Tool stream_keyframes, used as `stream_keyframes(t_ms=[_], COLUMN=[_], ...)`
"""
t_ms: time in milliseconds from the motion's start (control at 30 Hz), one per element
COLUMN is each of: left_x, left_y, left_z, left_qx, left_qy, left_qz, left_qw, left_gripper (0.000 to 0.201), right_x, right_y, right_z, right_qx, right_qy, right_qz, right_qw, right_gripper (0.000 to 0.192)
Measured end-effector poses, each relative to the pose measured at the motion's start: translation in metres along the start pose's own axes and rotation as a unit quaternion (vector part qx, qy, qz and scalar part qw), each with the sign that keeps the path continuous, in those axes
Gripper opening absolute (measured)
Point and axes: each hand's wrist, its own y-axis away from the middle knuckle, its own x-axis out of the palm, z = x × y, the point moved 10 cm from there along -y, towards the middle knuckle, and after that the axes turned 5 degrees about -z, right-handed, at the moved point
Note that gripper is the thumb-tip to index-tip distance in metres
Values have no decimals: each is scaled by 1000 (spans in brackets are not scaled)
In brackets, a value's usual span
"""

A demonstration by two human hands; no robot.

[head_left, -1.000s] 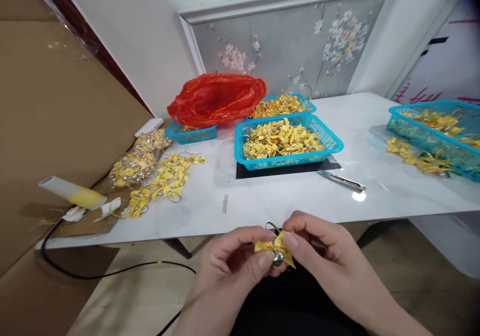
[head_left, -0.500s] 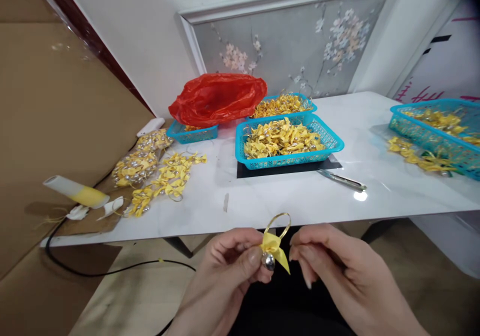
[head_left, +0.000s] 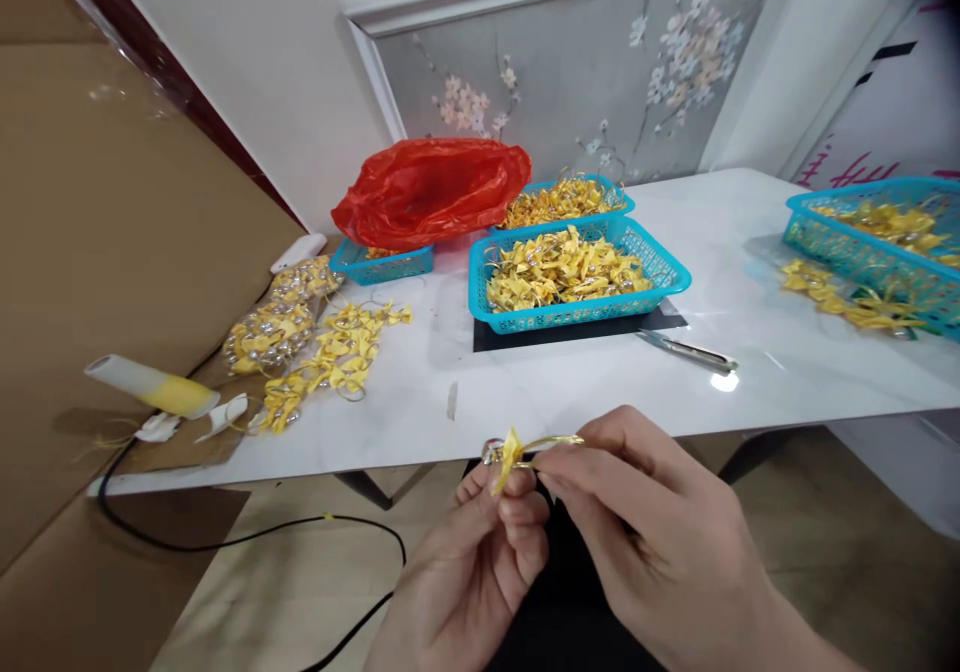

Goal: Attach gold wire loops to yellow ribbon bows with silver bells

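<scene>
Low in the centre of the frame, just in front of the near edge of the white bench (head_left: 570,392), your two hands meet around a small yellow ribbon bow (head_left: 511,451) with a thin gold loop sticking out to the right. Your left hand (head_left: 480,562) has its grip pinched closed on the bow, thumb and fingertips pressed at its underside. Your right hand (head_left: 645,532) closes its fingertips on the gold loop just beside the bow, so both grips are closed on the same piece, which is held in the air over your lap.

Above them, at the middle of the frame, a turquoise basket (head_left: 671,277) full of yellow bows sits on a black mat (head_left: 525,337), with a second basket (head_left: 619,195) behind it and a red plastic bag (head_left: 427,192) to the left draped over a third small basket (head_left: 382,264). A metal tool (head_left: 686,352) lies just right of the mat. A loose heap of bows (head_left: 330,357) lies at centre left, near a glue gun (head_left: 146,387) on cardboard. Another basket (head_left: 862,242) stands at the right edge.
</scene>
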Motion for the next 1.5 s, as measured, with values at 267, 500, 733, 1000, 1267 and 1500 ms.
stream_keyframes(t_ms=[267,500,733,1000,1267,1500], left_x=[-8,-3,4,-3,7,10], left_y=[5,4,1,3,18,15], left_z=[-2,1,3,-17,-38,-24], left_qx=[9,-3,-6,90,209,129], left_qy=[31,48,42,-107,-299,-269], left_qz=[-28,-7,5,-21,-31,1], left_qw=[999,999,999,990,931,954], left_gripper=[22,29,26,13,14,7], right_x=[2,5,5,3,-2,5], right_y=[1,-5,-6,-7,-2,4], right_z=[5,6,4,6,-6,-22], right_qx=[-8,-6,-9,-31,8,84], right_qy=[49,50,58,86,54,-38], right_qz=[-12,-10,-15,0,41,58], right_qw=[999,999,998,996,998,994], right_gripper=[21,22,22,25,29,20])
